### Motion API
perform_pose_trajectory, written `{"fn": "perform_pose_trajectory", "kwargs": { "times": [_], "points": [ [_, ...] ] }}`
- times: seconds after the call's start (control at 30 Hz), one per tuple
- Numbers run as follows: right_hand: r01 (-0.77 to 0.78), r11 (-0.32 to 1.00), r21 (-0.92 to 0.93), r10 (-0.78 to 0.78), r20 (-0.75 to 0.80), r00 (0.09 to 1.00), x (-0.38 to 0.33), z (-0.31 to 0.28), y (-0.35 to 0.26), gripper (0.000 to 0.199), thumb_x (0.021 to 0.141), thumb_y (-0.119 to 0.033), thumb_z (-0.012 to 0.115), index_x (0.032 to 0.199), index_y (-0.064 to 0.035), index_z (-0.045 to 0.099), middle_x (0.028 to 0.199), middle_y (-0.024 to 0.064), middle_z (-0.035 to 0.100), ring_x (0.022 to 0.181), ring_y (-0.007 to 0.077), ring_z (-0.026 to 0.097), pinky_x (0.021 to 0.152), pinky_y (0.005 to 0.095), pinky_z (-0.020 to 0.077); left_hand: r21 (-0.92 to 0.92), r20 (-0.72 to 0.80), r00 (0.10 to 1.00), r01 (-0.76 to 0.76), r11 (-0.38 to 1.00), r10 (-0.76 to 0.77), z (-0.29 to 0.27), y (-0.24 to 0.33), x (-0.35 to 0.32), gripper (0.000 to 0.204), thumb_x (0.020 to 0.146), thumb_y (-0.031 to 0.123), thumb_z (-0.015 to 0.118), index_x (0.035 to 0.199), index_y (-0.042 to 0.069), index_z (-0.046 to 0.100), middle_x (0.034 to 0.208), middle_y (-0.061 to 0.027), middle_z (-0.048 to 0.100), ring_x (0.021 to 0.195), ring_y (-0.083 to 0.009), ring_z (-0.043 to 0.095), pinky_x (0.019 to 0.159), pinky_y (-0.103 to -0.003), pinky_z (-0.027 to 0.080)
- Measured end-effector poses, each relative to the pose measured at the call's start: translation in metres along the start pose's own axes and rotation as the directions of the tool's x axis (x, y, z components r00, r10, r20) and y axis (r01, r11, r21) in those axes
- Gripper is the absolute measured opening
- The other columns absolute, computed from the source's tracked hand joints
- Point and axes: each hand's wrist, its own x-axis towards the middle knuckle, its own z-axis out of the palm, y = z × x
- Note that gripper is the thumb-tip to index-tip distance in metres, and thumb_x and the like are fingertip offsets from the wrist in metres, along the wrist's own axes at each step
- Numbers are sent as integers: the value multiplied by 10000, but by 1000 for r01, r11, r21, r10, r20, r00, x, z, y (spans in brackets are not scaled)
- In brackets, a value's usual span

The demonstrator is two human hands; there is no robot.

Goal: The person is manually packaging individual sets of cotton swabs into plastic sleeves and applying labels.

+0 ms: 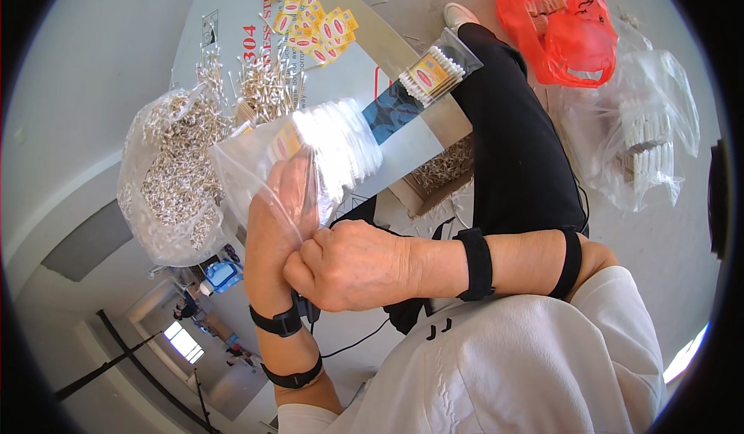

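A clear bag (pixel 358 138) stuffed with a row of white cotton swab packs is held up over the near side of the counter (pixel 364 66), left of the person's knees. Its long axis slants, the packed end pointing to the upper right and the loose plastic trailing to the lower left, toward the forearms. The left hand (pixel 293 190) shows through the plastic, its fingers against the packs; how far they are spread cannot be told. The right hand (pixel 353 267) is just below, fingers curled closed, pinching the bag's loose edge beside the left wrist. On the counter behind lie loose swabs (pixel 267 91) and yellow cards (pixel 322 31). A large swab-filled bag (pixel 174 174) sits to the left, and one small pack (pixel 431 76) lies near the right edge.
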Motion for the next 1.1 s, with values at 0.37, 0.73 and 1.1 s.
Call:
{"fn": "perform_pose_trajectory", "kwargs": {
  "times": [0.37,0.73,1.1],
  "points": [
    [-14,1000,0,14,-9,1000,2,-3,0,188,677,-97,622,761,12,493,595,60,478,495,195,531,381,328,428,-177,42,978,209,962,-204,-20,18,3,517,644,9,815,1101,11,573,978,-113,611,799,-232,556,715,-366,486],
    [26,986,162,-21,-32,999,9,-2,7,205,674,-96,635,765,20,492,609,81,489,505,231,547,417,346,453,-58,116,993,9,998,-2,-14,-5,41,441,710,177,794,1025,13,534,854,-173,542,797,-371,527,743,-437,461],
    [-20,995,98,20,3,1000,17,-6,7,190,696,-99,641,767,5,499,616,80,526,531,242,592,448,358,476,-187,173,980,135,973,-102,-50,2,25,232,820,56,713,1014,-9,605,880,-89,630,763,-177,583,701,-328,491]
  ]
}}
